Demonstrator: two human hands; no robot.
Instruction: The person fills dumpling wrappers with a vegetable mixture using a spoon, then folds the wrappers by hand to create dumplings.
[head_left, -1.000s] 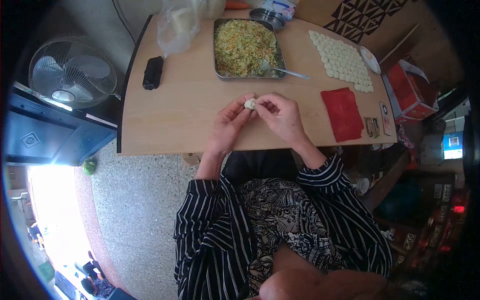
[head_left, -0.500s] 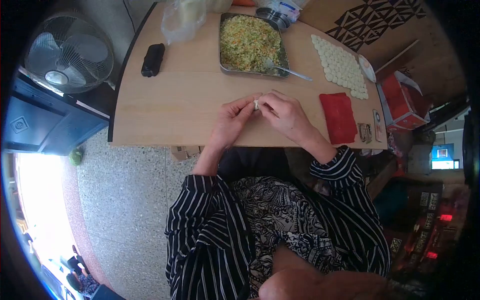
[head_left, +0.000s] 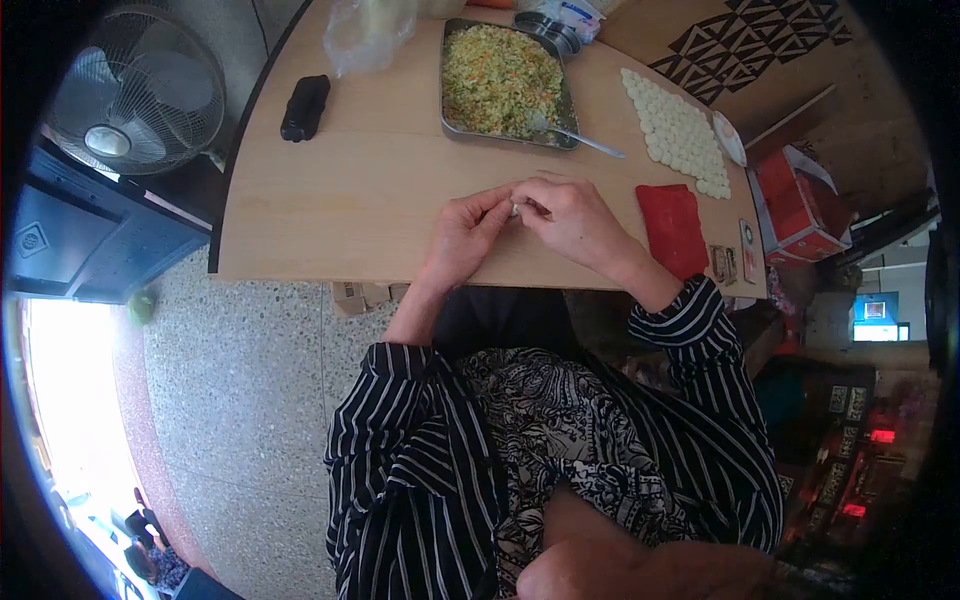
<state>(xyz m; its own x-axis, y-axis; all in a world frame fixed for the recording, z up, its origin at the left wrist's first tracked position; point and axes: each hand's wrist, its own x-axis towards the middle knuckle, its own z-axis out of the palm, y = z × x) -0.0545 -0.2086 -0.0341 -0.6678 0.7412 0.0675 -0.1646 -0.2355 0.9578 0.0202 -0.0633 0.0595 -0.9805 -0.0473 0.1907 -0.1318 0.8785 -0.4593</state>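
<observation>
A small white piece of dough point(head_left: 515, 210) is pinched between my two hands above the wooden table, mostly covered by fingers. My left hand point(head_left: 466, 232) grips its left side with thumb and fingers closed. My right hand point(head_left: 572, 222) closes on it from the right, fingertips bunched together. Beyond the hands lies a metal tray point(head_left: 462, 131) of chopped vegetable filling point(head_left: 500, 80), with a spoon point(head_left: 590, 145) resting in it, its handle over the rim. Rows of small white dough pieces point(head_left: 675, 130) lie at the table's right.
On the table point(head_left: 330, 220) are a black case point(head_left: 305, 108), a plastic bag point(head_left: 365, 40), a red cloth point(head_left: 672, 230) and round metal tins point(head_left: 548, 35). A white dish point(head_left: 730, 138) and a red box point(head_left: 800, 205) stand at the right. A fan point(head_left: 140, 95) is at the left.
Both hands stay together at the dough, and the right-hand fingers have shifted slightly over it. The whole view has moved a little; the tray, spoon and dough rows look unchanged.
</observation>
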